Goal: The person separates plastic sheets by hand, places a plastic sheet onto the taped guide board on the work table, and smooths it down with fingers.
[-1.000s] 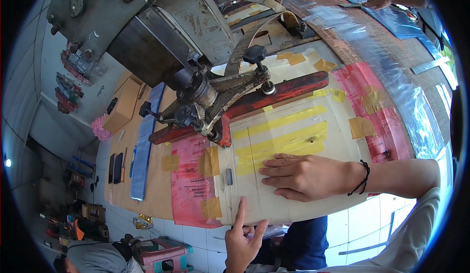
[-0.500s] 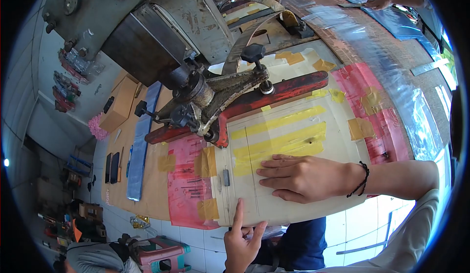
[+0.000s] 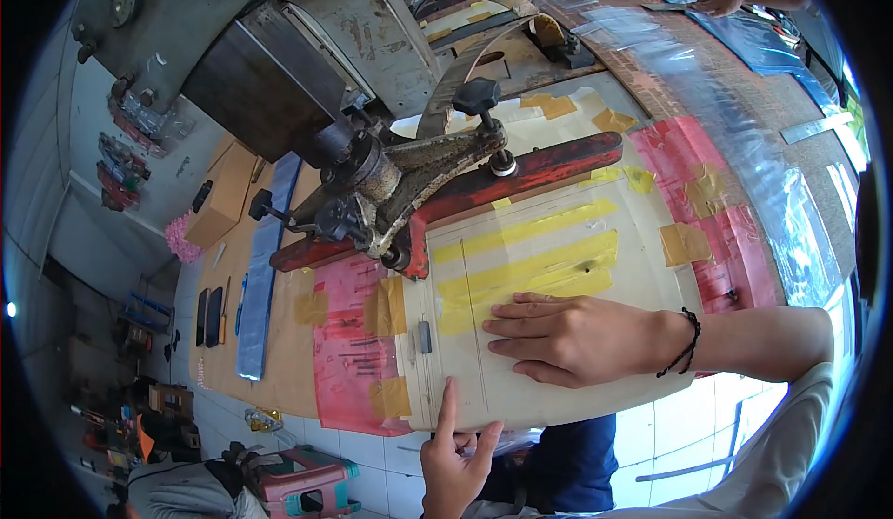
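A cream sheet (image 3: 558, 405) with strips of yellow tape (image 3: 558, 271) and ruled lines lies in front of the machine's red bar (image 3: 521, 178). My right hand (image 3: 577, 340) rests flat on this sheet, fingers stretched out and pointing left, partly over the lowest yellow strip. At the sheet's front edge is my left hand (image 3: 458, 459). Its index finger extends onto the sheet near the left ruled line, the thumb is out to the side, and the other fingers are curled. Beyond that fingertip sits a small dark grey block (image 3: 425, 337).
The press head (image 3: 372, 170) with black knobs stands over the bar. Pink film (image 3: 358, 352) held by brown tape flanks the sheet. A blue strip (image 3: 265, 296) and dark flat objects (image 3: 214, 316) lie left. Another person's hand (image 3: 721, 3) is at the back right.
The machine and the left part of the table sit slightly further left in view. My left hand shifts slightly left in the picture; my right hand stays flat in place.
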Demonstrator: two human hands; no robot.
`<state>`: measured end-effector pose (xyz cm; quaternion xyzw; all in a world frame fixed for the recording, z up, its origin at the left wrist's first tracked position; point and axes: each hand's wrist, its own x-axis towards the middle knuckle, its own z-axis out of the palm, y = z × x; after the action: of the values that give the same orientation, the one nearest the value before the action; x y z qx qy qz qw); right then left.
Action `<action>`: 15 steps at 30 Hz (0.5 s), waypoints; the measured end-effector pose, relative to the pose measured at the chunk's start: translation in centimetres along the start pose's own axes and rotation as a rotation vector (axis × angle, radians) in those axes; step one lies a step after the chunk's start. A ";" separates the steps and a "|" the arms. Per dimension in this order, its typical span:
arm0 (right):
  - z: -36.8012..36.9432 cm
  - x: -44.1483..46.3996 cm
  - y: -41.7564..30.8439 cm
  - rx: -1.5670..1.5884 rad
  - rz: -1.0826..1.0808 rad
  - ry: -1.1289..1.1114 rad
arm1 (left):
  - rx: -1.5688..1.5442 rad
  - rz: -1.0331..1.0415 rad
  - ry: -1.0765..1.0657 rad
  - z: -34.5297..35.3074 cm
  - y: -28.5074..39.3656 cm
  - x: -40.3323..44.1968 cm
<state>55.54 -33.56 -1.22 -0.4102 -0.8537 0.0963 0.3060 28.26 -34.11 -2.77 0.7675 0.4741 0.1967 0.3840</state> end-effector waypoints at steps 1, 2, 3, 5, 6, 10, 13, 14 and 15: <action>0.0 0.0 0.0 0.003 -0.001 0.002 | -0.014 0.036 0.041 0.0 0.5 0.0; 0.1 0.0 0.0 0.006 -0.002 0.003 | -0.028 0.073 0.081 0.2 1.2 0.0; 0.1 0.0 0.1 0.007 -0.001 0.004 | -0.042 0.110 0.120 0.3 1.5 0.0; 0.2 -0.1 0.1 0.004 -0.004 0.007 | -0.009 0.136 0.119 0.2 1.3 0.0; 0.2 -0.1 0.1 0.004 -0.006 0.009 | 0.008 0.147 0.120 0.1 1.2 0.0; 0.2 -0.1 0.0 -0.008 -0.011 0.016 | -0.016 0.169 0.139 0.5 1.1 -0.1; 0.1 0.0 0.0 -0.006 -0.016 0.012 | -0.024 0.156 0.133 0.4 1.4 -0.1; 0.1 0.0 0.0 -0.005 -0.016 0.010 | -0.031 0.166 0.142 0.7 1.2 -0.1; 0.1 0.0 0.1 -0.002 -0.016 0.007 | -0.037 0.174 0.151 0.8 1.1 -0.2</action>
<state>55.51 -33.52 -1.33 -0.4040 -0.8560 0.0917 0.3093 29.32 -34.84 -2.40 0.7816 0.4294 0.2953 0.3428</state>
